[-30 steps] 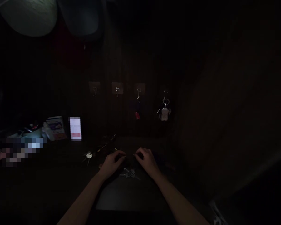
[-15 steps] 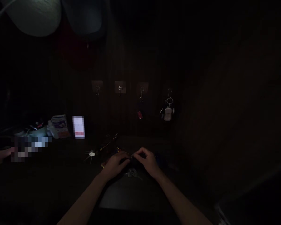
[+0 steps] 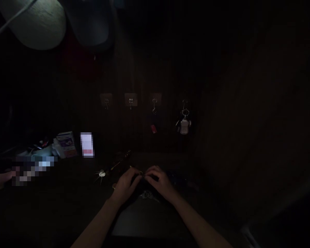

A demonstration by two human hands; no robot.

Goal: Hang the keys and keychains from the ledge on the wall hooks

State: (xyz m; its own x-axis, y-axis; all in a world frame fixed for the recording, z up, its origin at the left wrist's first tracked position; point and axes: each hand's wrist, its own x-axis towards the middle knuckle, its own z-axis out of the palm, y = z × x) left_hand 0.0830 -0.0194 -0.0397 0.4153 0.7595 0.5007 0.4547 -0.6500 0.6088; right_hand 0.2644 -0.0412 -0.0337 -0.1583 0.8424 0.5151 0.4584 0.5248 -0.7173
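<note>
Left hand [image 3: 126, 182] and right hand [image 3: 158, 181], apart a second ago, now together, too dark to tell whether either grip pinches anything, key bunch [image 3: 147, 195] between them and near edge of table [image 3: 136, 220]

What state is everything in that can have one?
Left hand, fingers bent, grip unclear
Right hand, fingers bent, grip unclear
Keys between the wrists, lying down
Keys left of the hands, fanned out
Red tag, hanging under a hook
Pale fob, hanging under another hook
Box, standing up
Pixelated panel, bright
</note>
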